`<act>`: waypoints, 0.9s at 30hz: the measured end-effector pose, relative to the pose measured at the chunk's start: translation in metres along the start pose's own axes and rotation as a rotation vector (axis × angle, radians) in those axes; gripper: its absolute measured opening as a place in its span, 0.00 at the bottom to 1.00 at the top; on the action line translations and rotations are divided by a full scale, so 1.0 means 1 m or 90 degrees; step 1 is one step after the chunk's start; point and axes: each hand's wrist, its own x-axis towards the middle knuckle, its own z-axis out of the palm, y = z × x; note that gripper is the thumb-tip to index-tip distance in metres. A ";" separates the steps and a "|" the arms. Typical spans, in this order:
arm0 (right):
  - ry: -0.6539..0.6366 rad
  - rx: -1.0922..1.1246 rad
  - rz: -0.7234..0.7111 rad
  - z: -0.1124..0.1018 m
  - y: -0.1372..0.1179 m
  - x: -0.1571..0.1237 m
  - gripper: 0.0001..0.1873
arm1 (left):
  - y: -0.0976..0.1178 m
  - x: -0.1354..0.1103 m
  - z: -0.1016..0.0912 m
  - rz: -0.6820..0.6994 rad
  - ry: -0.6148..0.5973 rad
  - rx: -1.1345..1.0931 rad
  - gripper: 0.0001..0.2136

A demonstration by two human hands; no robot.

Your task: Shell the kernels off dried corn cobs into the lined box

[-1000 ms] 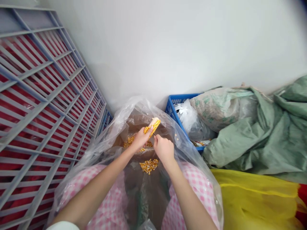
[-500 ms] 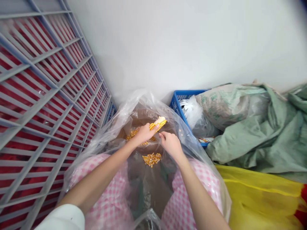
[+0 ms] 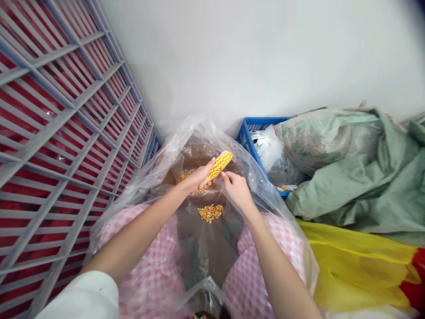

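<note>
A partly stripped corn cob (image 3: 220, 165), with rows of yellow kernels and a pale bare strip, slants up and to the right in my left hand (image 3: 199, 176), whose fingers are wrapped round its lower part. My right hand (image 3: 236, 188) is closed in a pinch just right of the cob; a small dark bit shows near its fingertips, too small to name. Below both hands, loose corn kernels (image 3: 210, 213) lie in a heap inside a large clear plastic bag (image 3: 202, 128). More kernels lie behind my left hand, partly hidden by it.
The bag spreads over my legs in pink checked cloth (image 3: 142, 266). A grey slatted crate (image 3: 66, 115) rises on the left. On the right are a blue basket (image 3: 245, 133) with bags, green sheeting (image 3: 358, 190) and a yellow bag (image 3: 355, 261). A white wall stands behind.
The cob has turned in my left hand, so its kernel-covered side now faces me and less of the pale strip shows. My right hand stays close beside it. The view has shifted slightly.
</note>
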 end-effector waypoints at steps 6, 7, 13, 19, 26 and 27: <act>-0.059 -0.210 0.086 0.015 -0.008 -0.002 0.17 | -0.007 0.004 -0.002 0.189 0.231 0.573 0.26; -0.067 -0.218 0.087 0.017 -0.008 -0.002 0.17 | -0.007 0.004 -0.003 0.194 0.240 0.622 0.26; -0.046 -0.108 0.030 0.010 -0.006 -0.001 0.18 | 0.003 0.000 -0.009 0.107 0.100 0.439 0.30; -0.033 -0.122 0.050 0.003 -0.004 -0.002 0.18 | 0.000 0.002 -0.005 0.030 0.007 0.277 0.31; -0.083 -0.208 0.087 0.019 -0.006 -0.005 0.18 | -0.007 0.003 0.000 0.214 0.216 0.710 0.26; -0.101 -0.221 0.077 0.021 -0.007 -0.005 0.17 | -0.007 0.002 -0.002 0.214 0.211 0.750 0.27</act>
